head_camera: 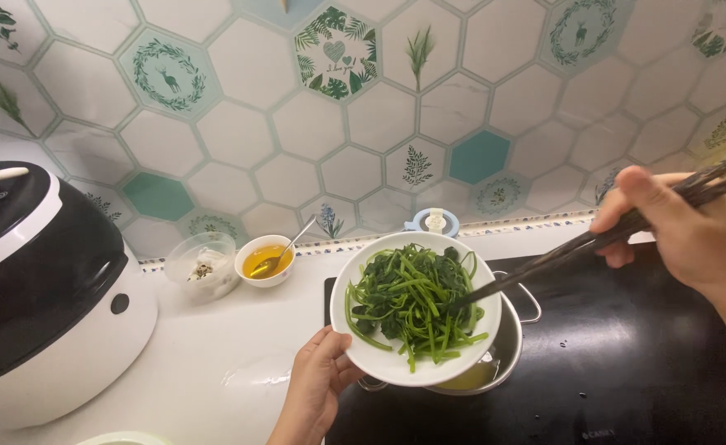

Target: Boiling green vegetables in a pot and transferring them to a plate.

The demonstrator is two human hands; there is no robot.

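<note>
At the left edge of the frame a black-and-white rice cooker (45, 288) sits on the white counter (231, 363), with a clear bowl (204, 264) and a small bowl of yellow oil (265, 259) holding a spoon just right of it. Near the bottom centre, the left hand (313, 391) has its fingers clamped on the rim of a white plate (363, 354), tilted over a steel pot (495, 363) on the black stove (627, 363). The plate is heaped with cooked greens (412, 305). At the right, the right hand (684, 227) pinches dark chopsticks (594, 239) whose tips sit in the greens. With the plate tipped, greens or liquid could slide past the pot onto the stove.
</note>
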